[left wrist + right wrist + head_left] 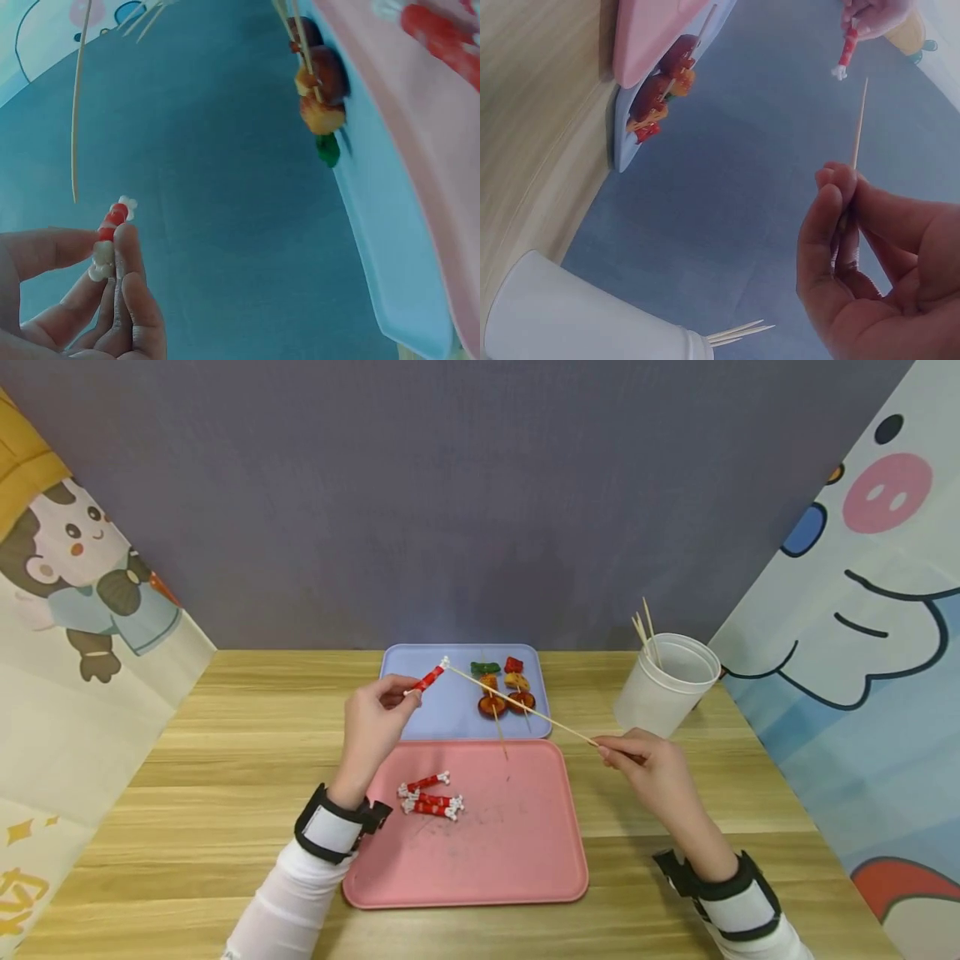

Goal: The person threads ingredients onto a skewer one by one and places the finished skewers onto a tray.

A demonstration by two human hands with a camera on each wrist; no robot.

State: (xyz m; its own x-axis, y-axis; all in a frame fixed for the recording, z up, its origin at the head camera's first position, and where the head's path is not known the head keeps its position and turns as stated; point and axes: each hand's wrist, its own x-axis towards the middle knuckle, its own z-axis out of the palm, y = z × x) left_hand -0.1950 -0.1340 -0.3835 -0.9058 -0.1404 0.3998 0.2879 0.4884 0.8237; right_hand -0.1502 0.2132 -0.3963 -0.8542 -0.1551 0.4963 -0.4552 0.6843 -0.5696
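Between thumb and fingers my left hand (381, 718) pinches a small red piece with white knobbed ends (430, 679), like a toy bone, held up over the blue tray. My right hand (651, 768) pinches a thin wooden skewer (551, 720) near one end, and its far tip points left at the piece. In the left wrist view a gap shows between the skewer tip (75, 196) and the red piece (112, 223). Several similar red-and-white pieces (433, 802) lie grouped on the left part of the pink tray (517, 868).
Two loaded skewers with brown, yellow, green and red pieces (492, 705) lie on the blue tray (435, 722), behind the pink one. A white cup (660, 693) with several bare skewers (647, 633) stands at the right. A grey wall (465, 510) rises behind the wooden table (202, 793).
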